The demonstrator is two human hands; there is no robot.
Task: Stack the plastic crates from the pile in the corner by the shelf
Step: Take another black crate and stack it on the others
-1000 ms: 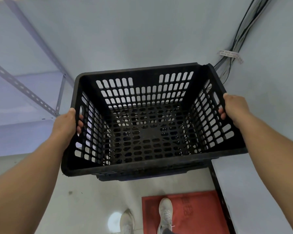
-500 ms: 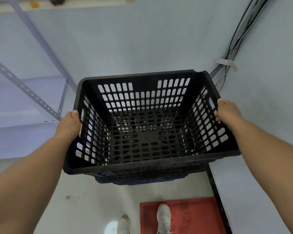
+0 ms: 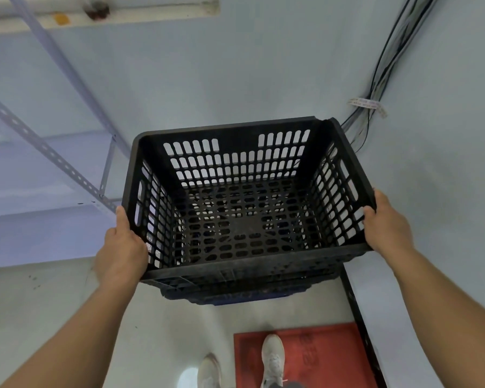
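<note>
Black slotted crate (image 3: 244, 208): on the nested stack (image 3: 235, 292) in the corner right of the shelf frame (image 3: 51, 155). Our left hand (image 3: 121, 250) and right hand (image 3: 387, 225) clasp its side rims. Risk: skewed seating could jam or tip it toward the cables (image 3: 375, 88).

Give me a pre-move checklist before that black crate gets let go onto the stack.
1. Left hand on the black crate side: ok.
2. Right hand on the opposite side: ok.
3. Crate empty: ok.
4. Crate lined up over the stacked crates below: ok.
5. Fully seated on the stack: cannot tell.
6. Shoes out from under the stack: ok.
</note>
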